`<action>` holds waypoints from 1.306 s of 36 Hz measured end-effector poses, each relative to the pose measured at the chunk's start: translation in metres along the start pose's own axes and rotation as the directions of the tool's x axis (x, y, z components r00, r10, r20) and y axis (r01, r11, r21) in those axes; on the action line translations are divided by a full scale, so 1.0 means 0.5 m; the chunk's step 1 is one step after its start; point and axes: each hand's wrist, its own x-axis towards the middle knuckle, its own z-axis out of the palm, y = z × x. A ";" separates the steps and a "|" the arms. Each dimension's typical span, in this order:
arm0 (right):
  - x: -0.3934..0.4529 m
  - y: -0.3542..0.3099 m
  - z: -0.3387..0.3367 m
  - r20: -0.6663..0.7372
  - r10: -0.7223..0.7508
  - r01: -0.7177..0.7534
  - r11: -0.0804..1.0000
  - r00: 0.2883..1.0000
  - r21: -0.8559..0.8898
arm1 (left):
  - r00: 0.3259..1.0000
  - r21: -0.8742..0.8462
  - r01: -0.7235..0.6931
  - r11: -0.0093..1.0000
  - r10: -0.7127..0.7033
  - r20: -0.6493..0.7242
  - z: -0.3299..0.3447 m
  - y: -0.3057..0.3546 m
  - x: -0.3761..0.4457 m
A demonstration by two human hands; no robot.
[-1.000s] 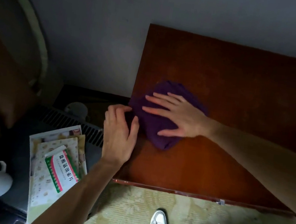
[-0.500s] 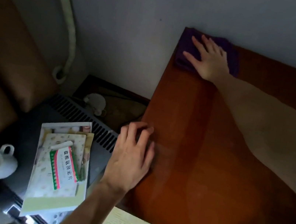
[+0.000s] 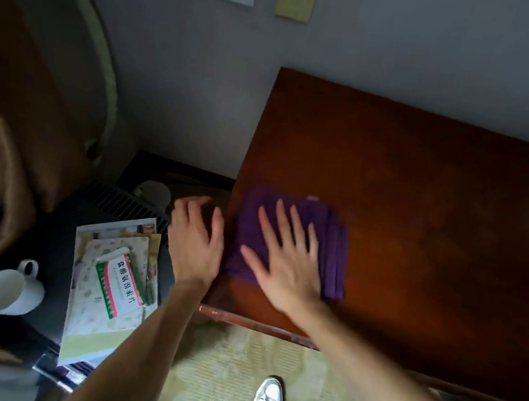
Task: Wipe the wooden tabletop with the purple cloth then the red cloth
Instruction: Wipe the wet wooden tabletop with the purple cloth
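Pulled back from the far corner by the wall, the purple cloth (image 3: 288, 238) now lies near the wooden tabletop's (image 3: 425, 226) front-left edge. Left hand (image 3: 195, 245) rests loosely curled at that edge, holding nothing; right hand (image 3: 284, 266) presses flat, fingers spread, on the cloth.
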 end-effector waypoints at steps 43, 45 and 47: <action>0.010 0.096 -0.278 -0.060 -0.171 0.178 0.971 0.984 0.157 | 0.587 0.145 -0.738 0.659 0.522 0.619 -0.169 0.157 0.126; -0.026 0.099 -0.229 0.008 -0.199 0.197 0.973 0.980 0.117 | 0.549 0.164 -0.765 0.623 0.497 0.672 -0.148 0.103 0.080; -0.074 0.096 -0.177 0.090 -0.218 0.208 0.972 0.972 0.108 | 0.510 0.123 -0.753 0.646 0.455 0.730 -0.129 0.050 0.024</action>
